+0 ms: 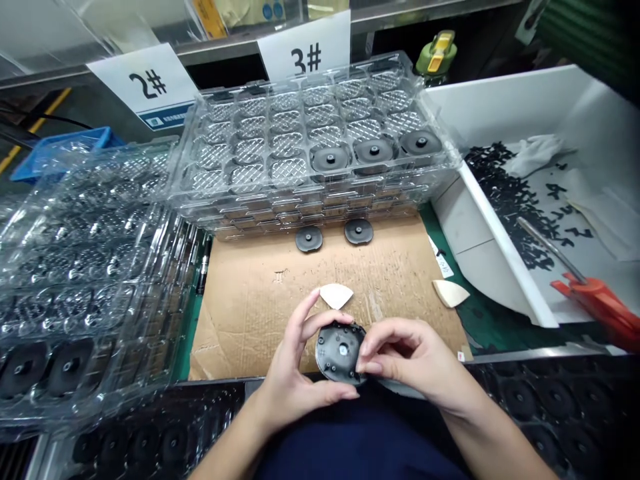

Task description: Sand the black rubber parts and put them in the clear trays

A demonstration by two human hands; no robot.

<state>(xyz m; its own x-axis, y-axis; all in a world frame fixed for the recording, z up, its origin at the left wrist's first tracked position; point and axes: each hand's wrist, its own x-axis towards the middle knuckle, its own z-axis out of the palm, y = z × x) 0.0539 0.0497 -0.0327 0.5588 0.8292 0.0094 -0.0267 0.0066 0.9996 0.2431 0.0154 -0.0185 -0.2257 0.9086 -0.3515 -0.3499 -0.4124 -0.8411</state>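
My left hand [305,363] holds a round black plastic part [336,350] by its edge, thumb below and fingers above. The part's inner face, with small posts and a light centre, is turned up. My right hand [417,357] is closed at the part's right edge, thumb and forefinger pinched; whatever is between them is too small to make out. A cream wedge-shaped piece [336,295] lies on the cardboard [250,300] just beyond my left fingers. Two black discs, one on the left [309,239] and one on the right [359,231], lie farther back.
Stacked clear trays [285,170] stand behind the cardboard, three black parts in the top one. More trays [95,267] are at left. On the right are a white bin [505,233] of small black pieces, a red-handled tool [600,300] and another cream wedge [451,293].
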